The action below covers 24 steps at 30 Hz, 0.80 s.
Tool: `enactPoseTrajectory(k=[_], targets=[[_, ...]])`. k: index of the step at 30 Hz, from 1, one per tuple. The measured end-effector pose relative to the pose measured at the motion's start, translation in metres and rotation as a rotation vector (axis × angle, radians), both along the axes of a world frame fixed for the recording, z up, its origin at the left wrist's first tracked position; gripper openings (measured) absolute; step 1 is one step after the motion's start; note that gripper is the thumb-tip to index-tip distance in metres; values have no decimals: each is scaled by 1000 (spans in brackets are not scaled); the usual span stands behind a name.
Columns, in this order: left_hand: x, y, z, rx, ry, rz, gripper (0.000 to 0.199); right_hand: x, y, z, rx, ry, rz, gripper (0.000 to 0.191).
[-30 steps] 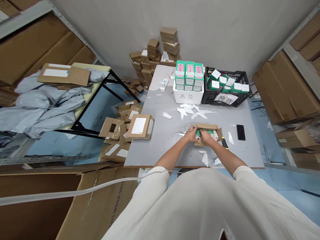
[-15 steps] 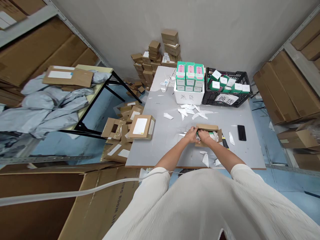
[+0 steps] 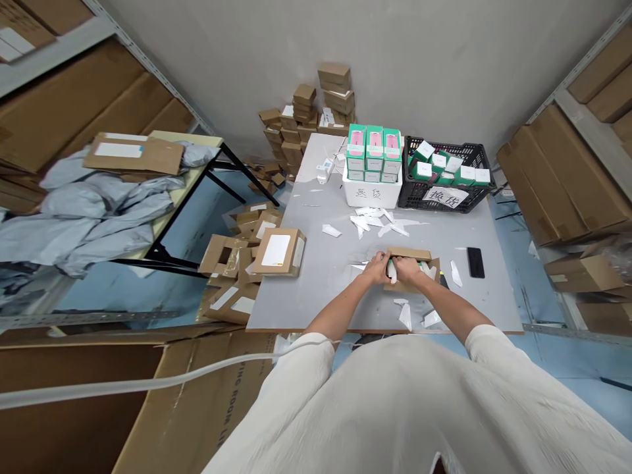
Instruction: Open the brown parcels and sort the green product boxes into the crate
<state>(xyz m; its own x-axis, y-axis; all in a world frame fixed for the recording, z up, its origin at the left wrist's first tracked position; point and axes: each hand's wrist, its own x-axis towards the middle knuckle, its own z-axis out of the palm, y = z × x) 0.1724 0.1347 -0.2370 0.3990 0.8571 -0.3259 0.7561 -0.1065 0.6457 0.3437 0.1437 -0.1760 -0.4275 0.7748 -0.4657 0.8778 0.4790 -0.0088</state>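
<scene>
A small open cardboard box [image 3: 409, 253] lies on the grey table [image 3: 316, 289] in front of me, its flaps raised. My left hand [image 3: 378, 267] is closed around the box's left end. At the opening, my right hand [image 3: 407, 270] has its fingers curled in, hiding most of what they grip. Between the hands shows a whitish piece [image 3: 392, 271], with bits of green beside it. A dark-handled tool [image 3: 443, 281] is partly covered by the box and my right forearm.
Torn paper scraps [image 3: 368, 218] lie about. Behind stand a white bin [image 3: 372, 193] of green boxes and a black crate [image 3: 459, 203]. A phone [image 3: 475, 263] is at right, a closed carton [image 3: 295, 253] at left. A pale hose [image 3: 197, 372] crosses the lower left.
My right hand has shifted slightly to the right and turned, and the whitish piece between the hands shows more. The left hand stays at the box's left end.
</scene>
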Motion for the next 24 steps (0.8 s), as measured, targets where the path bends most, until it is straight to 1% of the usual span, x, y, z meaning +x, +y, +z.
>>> enactPoseTrajectory(k=[3,7,9,11,15,17,19,21,24], targets=[[0,0,3,-5,19,-4,139,7,-3,6,30,17,29,52],[0,1,5,-23,47,-8,143,13,-6,16,60,50,71,62],[1,2,5,-27,46,-5,146,18,-6,22,59,82,60,67],[1,3,3,-33,40,0,147,25,-5,27,59,121,35,65],[0,5,2,-56,24,14,147,44,-1,38,61,216,-40,55],[-1,6,3,-64,21,13,147,53,0,42,52,299,-85,59],[-3,6,4,-64,19,8,147,61,0,43,49,406,-154,68],[-4,6,6,-64,15,14,146,67,-1,42,49,507,-253,74],[-4,7,8,-65,18,27,146,75,-2,38,58,599,-377,77]])
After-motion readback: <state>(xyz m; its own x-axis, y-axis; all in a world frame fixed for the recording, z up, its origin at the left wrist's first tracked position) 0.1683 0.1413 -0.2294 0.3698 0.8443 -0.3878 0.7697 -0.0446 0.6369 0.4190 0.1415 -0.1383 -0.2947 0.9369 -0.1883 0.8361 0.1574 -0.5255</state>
